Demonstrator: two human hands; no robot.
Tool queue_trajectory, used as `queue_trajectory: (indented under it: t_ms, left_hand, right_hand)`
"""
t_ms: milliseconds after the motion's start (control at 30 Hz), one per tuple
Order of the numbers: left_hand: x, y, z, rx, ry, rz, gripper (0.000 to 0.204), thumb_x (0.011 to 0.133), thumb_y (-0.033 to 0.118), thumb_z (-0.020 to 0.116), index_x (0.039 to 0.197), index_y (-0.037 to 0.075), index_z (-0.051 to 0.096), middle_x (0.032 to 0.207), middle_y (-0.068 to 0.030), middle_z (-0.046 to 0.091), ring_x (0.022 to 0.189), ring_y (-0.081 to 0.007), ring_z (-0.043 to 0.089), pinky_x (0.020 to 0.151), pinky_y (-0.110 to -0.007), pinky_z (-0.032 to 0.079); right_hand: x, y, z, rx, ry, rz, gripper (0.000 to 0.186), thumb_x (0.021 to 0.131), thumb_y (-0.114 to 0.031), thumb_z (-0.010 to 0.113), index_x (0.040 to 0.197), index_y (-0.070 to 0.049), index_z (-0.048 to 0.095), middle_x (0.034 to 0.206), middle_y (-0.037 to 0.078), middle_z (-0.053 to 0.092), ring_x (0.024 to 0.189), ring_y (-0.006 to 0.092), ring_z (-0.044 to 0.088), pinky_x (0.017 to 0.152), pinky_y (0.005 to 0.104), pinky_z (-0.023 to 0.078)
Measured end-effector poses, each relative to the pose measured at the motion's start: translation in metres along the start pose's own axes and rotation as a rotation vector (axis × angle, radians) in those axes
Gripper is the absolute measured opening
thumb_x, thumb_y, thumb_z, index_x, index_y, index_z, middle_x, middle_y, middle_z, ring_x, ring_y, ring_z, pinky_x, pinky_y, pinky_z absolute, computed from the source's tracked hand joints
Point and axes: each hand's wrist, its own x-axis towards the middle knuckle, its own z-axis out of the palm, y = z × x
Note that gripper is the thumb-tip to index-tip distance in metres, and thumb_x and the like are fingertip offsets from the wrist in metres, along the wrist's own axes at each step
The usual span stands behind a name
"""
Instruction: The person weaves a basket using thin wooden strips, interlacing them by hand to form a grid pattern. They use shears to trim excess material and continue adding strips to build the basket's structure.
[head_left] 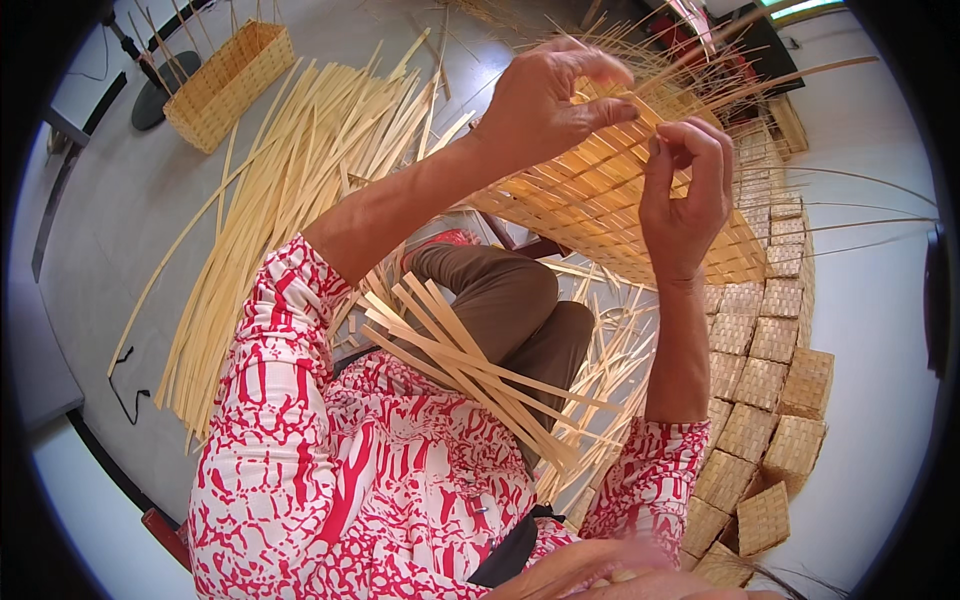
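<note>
A part-woven basket (572,208) of flat, pale bamboo-like strips is held up tilted in front of me, with long loose strip ends sticking out from its upper edge. My left hand (555,95) reaches over that edge, its thumb and bent fingers closed about the rim. Close by on the right, my right hand (692,185) pinches the same rim between thumb and curled forefinger. Whether a single thin strip lies between the fingertips is too small to make out. Several cut strips (470,365) rest across my lap.
A large spread of long strips (290,190) covers the floor to the left. Beyond it stands a rectangular woven basket (225,85) with upright strip ends. Stacked small woven baskets (745,430) line the right wall. A round black stand base (165,92) is at the far left.
</note>
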Motion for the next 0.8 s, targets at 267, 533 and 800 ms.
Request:
queue_trajectory:
  t_ms: [267, 533, 800]
  left_hand:
    - [0.004, 0.005, -0.004, -0.215, -0.146, -0.230, 0.015, 0.093, 0.017, 0.074, 0.100, 0.004, 0.074, 0.077, 0.0040, 0.066, 0.061, -0.0006, 0.050, 0.053, -0.021, 0.041]
    - [0.008, 0.007, 0.015, -0.458, -0.169, -0.383, 0.018, 0.093, 0.005, 0.061, 0.106, -0.001, 0.072, 0.096, -0.0018, 0.070, 0.088, -0.0094, 0.063, 0.079, -0.025, 0.051]
    - [0.000, -0.012, 0.004, -0.360, -0.038, -0.416, 0.026, 0.097, 0.008, 0.062, 0.118, -0.005, 0.068, 0.107, -0.0046, 0.070, 0.100, -0.0091, 0.062, 0.093, -0.023, 0.044]
  right_hand:
    - [0.082, -0.001, -0.014, -0.570, -0.186, -0.768, 0.020, 0.080, -0.010, 0.070, 0.100, -0.011, 0.070, 0.105, 0.003, 0.067, 0.106, 0.0215, 0.063, 0.095, 0.0376, 0.049]
    - [0.105, 0.032, -0.036, -0.408, -0.445, -1.007, 0.019, 0.079, -0.016, 0.067, 0.097, -0.012, 0.067, 0.090, 0.001, 0.060, 0.096, 0.0220, 0.061, 0.097, 0.0377, 0.047]
    - [0.112, 0.027, -0.018, -0.513, -0.635, -0.873, 0.018, 0.084, -0.017, 0.071, 0.101, -0.013, 0.074, 0.108, 0.003, 0.072, 0.109, 0.0201, 0.066, 0.093, 0.0327, 0.053]
